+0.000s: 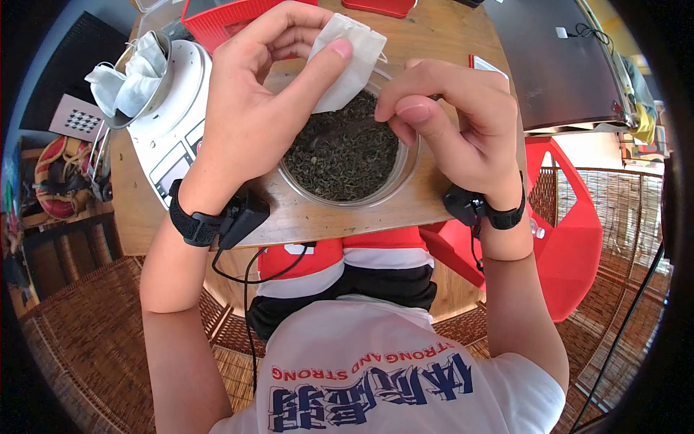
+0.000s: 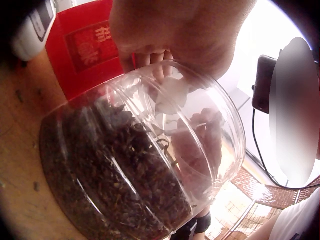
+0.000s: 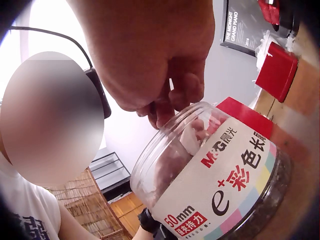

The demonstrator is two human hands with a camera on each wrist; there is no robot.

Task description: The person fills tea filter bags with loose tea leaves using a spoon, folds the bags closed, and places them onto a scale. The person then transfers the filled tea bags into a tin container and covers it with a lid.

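Note:
A white mesh bag (image 1: 348,61) hangs from my left hand (image 1: 264,94), pinched between thumb and fingers above the round clear jar. The jar (image 2: 115,165) holds dark dried leaves (image 1: 343,155). My right hand (image 1: 463,123) is over the jar's right side, its fingers curled with thumb against forefinger; whether something small is between them cannot be told. The right wrist view shows the jar's printed label (image 3: 220,185) and that hand (image 3: 150,55) above the rim. Through the clear wall in the left wrist view, the pale bag (image 2: 171,95) appears below my left hand (image 2: 180,30).
Left of the jar stands a white scale (image 1: 170,141) with a metal bowl (image 1: 160,87) of white bags on it. A red box (image 1: 217,18) lies behind my left hand. A red chair (image 1: 564,239) is at the right, beyond the wooden table's edge (image 1: 303,235).

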